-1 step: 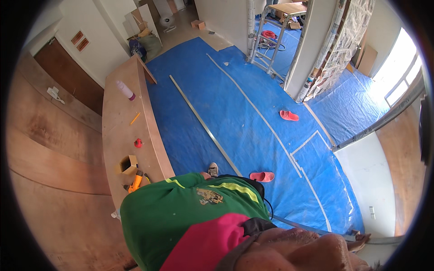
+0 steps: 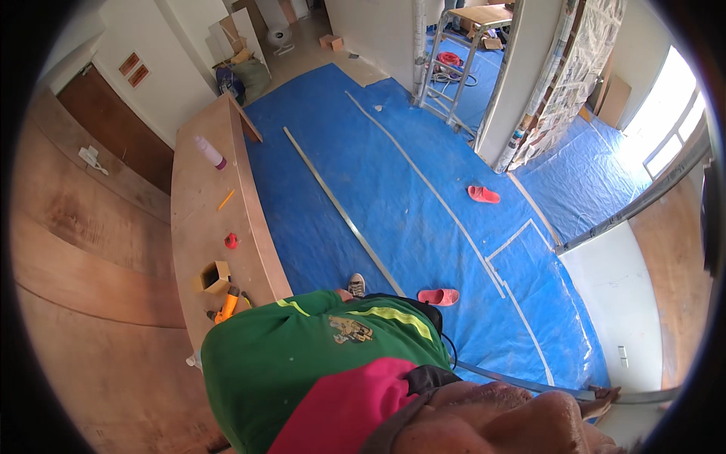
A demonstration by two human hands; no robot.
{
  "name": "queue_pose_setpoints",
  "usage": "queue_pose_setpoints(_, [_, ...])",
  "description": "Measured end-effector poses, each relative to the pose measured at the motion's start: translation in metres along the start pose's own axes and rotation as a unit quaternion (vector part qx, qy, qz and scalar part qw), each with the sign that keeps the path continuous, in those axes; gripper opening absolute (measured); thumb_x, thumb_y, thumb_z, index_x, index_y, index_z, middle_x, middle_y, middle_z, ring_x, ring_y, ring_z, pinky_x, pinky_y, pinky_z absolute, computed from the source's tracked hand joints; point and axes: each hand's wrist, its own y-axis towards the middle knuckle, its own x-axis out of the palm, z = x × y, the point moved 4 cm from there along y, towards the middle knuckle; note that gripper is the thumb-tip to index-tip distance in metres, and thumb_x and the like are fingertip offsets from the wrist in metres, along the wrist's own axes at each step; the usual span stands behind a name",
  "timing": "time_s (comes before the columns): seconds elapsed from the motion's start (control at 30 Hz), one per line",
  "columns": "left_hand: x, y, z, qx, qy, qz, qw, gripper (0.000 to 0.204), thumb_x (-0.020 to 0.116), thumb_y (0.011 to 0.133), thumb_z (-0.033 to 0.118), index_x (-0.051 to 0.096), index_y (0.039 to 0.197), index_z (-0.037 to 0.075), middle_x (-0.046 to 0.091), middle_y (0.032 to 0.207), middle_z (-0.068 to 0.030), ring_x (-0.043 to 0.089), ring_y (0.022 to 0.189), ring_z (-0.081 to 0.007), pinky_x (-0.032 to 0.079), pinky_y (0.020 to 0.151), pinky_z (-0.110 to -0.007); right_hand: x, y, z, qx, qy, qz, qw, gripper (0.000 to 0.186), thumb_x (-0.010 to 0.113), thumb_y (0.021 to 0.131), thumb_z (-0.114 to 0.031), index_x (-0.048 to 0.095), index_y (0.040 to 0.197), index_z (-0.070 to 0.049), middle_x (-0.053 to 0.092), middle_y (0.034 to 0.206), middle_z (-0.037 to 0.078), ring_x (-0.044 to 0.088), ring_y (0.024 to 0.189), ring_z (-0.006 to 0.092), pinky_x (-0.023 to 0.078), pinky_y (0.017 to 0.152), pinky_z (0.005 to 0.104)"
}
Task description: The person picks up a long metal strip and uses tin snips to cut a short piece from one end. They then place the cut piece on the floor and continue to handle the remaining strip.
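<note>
Fingers: none in view; the left hand and the right hand are both hidden below the person's green shirt (image 2: pixel 302 356), so whether they are spread or closed, and on what, cannot be told. Nearest item: a long grey metal profile (image 2: pixel 522 384), running from beside the torso toward the lower right, low over the blue tarpaulin (image 2: pixel 393 204); whether it is held or lying there cannot be told. Handling, as judged: thin and light for its length, likely to sag and whip at the ends, edges probably sharp; best taken with two hands set well apart about its middle, palms on the flat faces. Just beyond: a pink slipper (image 2: pixel 439 296) and a grey shoe (image 2: pixel 356 285) on the tarpaulin. Further out: a second metal strip (image 2: pixel 340 212) lying along the floor and a red slipper (image 2: pixel 482 194). To the left: a plywood counter (image 2: pixel 200 227) bearing an orange drill (image 2: pixel 225 305), a small cardboard box (image 2: pixel 214 276), a yellow pencil (image 2: pixel 226 199) and a pink-capped bottle (image 2: pixel 209 151). Far end: a metal scaffold (image 2: pixel 461 60).
</note>
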Motion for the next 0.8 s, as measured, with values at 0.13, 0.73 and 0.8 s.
queue_pose_setpoints(0.13, [-0.005, 0.007, -0.006, -0.058, -0.145, -0.009, 0.988, 0.035, 0.061, 0.093, 0.052, 0.080, 0.106, 0.026, 0.077, 0.114, -0.0059, 0.071, 0.110, -0.0303, 0.055, 0.098, -0.044, 0.074, -0.031, 0.028, 0.031, 0.040, 0.001, 0.999, 0.036, 0.059, 0.107, -0.036, 0.068, 0.105, 0.000, 0.051, 0.081, 0.000, 0.047, 0.071, 0.0116, 0.039, 0.067, 0.0271])
queue_pose_setpoints(0.73, [-0.020, 0.031, -0.012, -0.066, -0.178, 0.069, 0.979, 0.040, 0.051, 0.101, 0.046, 0.072, 0.130, 0.029, 0.073, 0.126, -0.0059, 0.068, 0.119, -0.0313, 0.056, 0.098, -0.053, 0.514, -0.450, 0.005, -0.116, -0.149, -0.527, 0.829, 0.029, 0.065, 0.103, -0.028, 0.056, 0.112, -0.001, 0.070, 0.099, 0.033, 0.066, 0.097, 0.0543, 0.051, 0.080, 0.0565])
queue_pose_setpoints(0.8, [-0.021, 0.023, -0.014, -0.044, -0.223, 0.108, 0.968, 0.040, 0.050, 0.101, 0.046, 0.072, 0.129, 0.028, 0.074, 0.123, -0.0071, 0.069, 0.116, -0.0321, 0.055, 0.098, -0.053, 0.546, -0.493, 0.020, -0.118, -0.190, -0.587, 0.778, 0.039, 0.070, 0.098, -0.029, 0.052, 0.118, -0.001, 0.070, 0.100, 0.033, 0.067, 0.099, 0.0540, 0.051, 0.083, 0.0590])
